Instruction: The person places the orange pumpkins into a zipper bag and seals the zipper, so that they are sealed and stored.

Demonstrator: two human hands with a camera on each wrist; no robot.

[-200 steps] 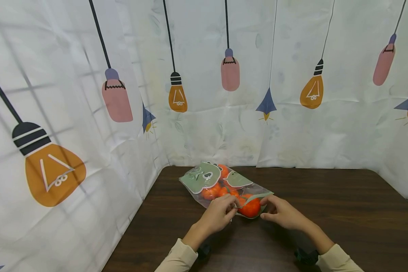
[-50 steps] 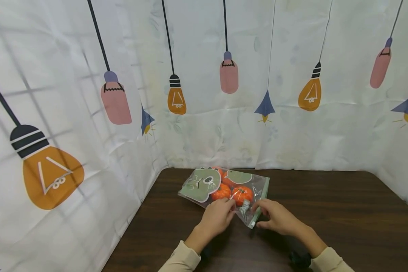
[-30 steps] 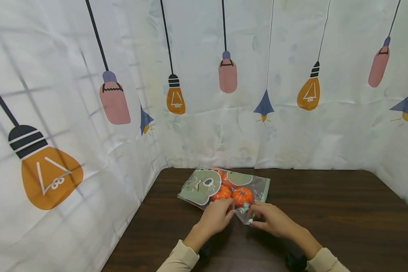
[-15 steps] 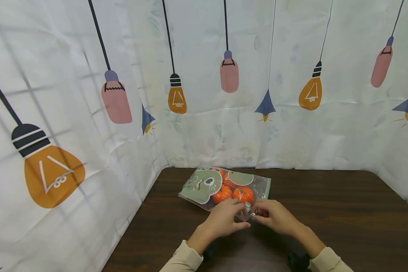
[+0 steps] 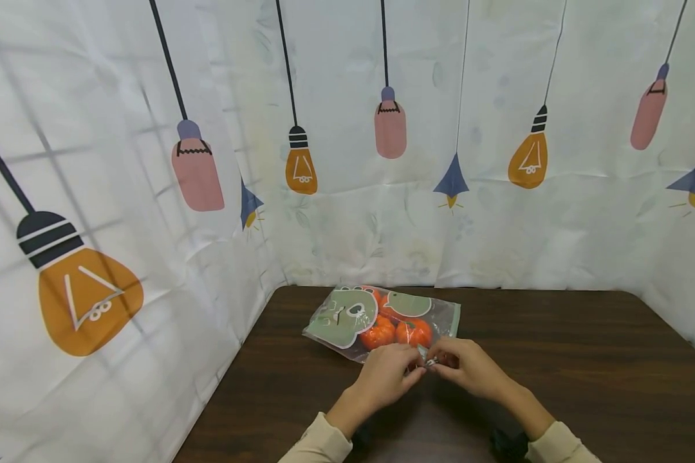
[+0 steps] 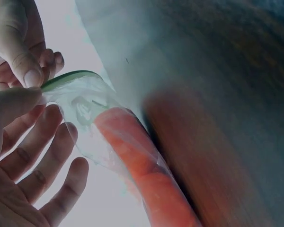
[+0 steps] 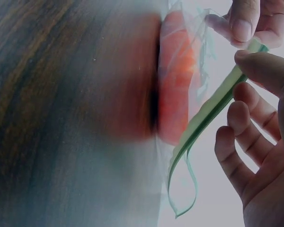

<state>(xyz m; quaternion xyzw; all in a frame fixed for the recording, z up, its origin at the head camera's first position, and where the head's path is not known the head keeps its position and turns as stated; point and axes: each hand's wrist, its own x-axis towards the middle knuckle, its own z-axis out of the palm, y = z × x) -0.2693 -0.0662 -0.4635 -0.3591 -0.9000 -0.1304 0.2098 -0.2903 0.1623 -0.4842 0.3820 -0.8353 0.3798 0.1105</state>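
Note:
A clear zip bag with green animal prints lies on the brown table. Inside are several round, ribbed, orange-red fruits or vegetables, kind uncertain. My left hand pinches the bag's near corner between thumb and index finger, its other fingers spread in the left wrist view. My right hand pinches the green zip strip at the same corner, thumb on top. The fingertips of both hands nearly meet there. Further along, the bag's mouth gapes in the right wrist view. Fingers mostly hide the small whitish piece at the corner.
The dark wooden table stretches away to the right. White cloth printed with lamps hangs behind it and along its left side. Light sleeves cover the forearms.
The strip side has swung from facing me to the bag's right, and the bag lies flatter. Lately my left hand has moved right to the corner, beside the right fingertips.

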